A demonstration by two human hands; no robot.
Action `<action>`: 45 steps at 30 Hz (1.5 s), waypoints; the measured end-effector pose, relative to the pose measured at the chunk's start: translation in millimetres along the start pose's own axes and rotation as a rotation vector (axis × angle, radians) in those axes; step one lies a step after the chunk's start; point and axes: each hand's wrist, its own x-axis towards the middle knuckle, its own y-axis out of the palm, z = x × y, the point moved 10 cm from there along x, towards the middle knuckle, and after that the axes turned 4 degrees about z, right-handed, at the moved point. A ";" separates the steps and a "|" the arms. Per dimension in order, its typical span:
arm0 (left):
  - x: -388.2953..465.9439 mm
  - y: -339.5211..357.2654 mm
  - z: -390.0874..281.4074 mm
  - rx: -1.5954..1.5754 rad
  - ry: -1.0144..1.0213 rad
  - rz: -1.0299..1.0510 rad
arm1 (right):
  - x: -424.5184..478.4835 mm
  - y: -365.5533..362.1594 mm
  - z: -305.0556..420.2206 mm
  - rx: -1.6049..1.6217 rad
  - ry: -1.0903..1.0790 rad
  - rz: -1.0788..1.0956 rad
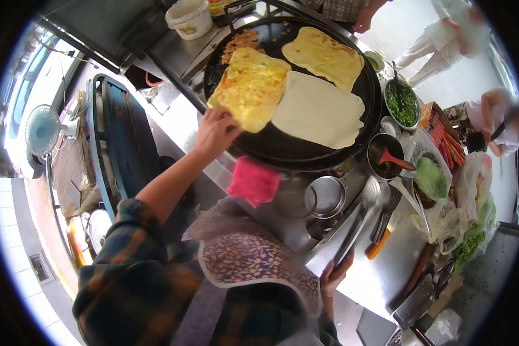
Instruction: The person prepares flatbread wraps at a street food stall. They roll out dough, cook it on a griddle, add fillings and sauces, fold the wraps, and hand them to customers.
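Note:
My left hand pinches the near corner of a yellow egg-coated flatbread on the round black griddle. A pale, smooth sheet of dough lies flat to its right, close against it. Behind that sheet rests another flatbread, lightly browned in places. Down by the counter's front edge, my right hand grips the handle end of long metal tongs, whose broad slotted heads point toward the griddle.
Chopped brown filling sits at the griddle's far left. A pink cloth hangs at its near rim. Right of it stand a bowl of chopped greens and a pot with a red ladle. A bystander's hand is beyond the griddle.

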 end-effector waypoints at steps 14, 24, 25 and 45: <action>74.5 -38.0 -23.0 0.016 0.425 -0.087 | 179.3 74.2 225.7 -0.882 -0.690 0.280; 170.7 -161.2 36.8 0.019 0.573 -0.213 | 258.7 182.8 343.0 -0.567 -0.653 0.484; 180.9 -166.2 46.0 0.018 0.546 -0.253 | 254.0 175.7 350.9 -0.545 -0.594 0.472; 67.4 -32.3 105.9 -0.860 0.039 0.127 | 157.2 -50.4 292.8 -0.456 0.338 -0.022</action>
